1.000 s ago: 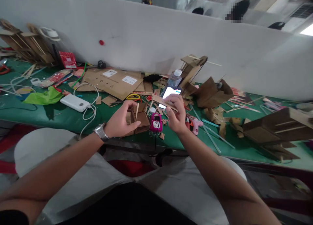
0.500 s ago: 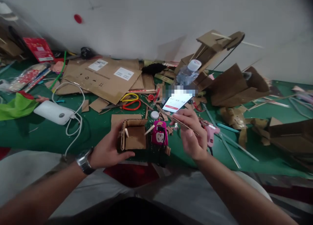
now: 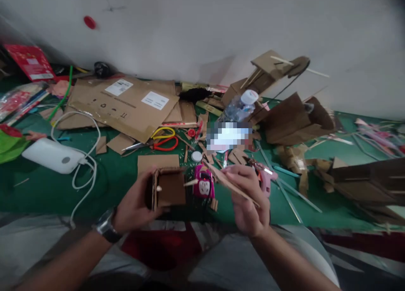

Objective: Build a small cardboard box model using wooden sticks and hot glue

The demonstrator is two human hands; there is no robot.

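My left hand (image 3: 136,206) grips a small open cardboard box (image 3: 172,189) by its left side, thumb along the near edge. Short wooden sticks poke through the box's left and right walls. In my right hand (image 3: 249,200) a thin flat piece of cardboard (image 3: 232,185) is pinched between thumb and fingers, tilted down to the right. A pink power strip (image 3: 203,187) lies on the green table between the hands. Just beyond my right hand is a pink glue gun (image 3: 268,177), partly hidden by the fingers.
Scissors (image 3: 164,139) with yellow and red handles lie by a large cardboard sheet (image 3: 126,103). A white power bank (image 3: 52,156) with a looped cable is at left. A plastic bottle (image 3: 238,105) stands behind a blurred-out phone. Cardboard structures (image 3: 297,120) and clear glue sticks (image 3: 291,198) are at right.
The view has shifted a little, so the table's things sit further left and lower. The cardboard piece in my right hand now shows more of its flat face. Both hands keep their hold.
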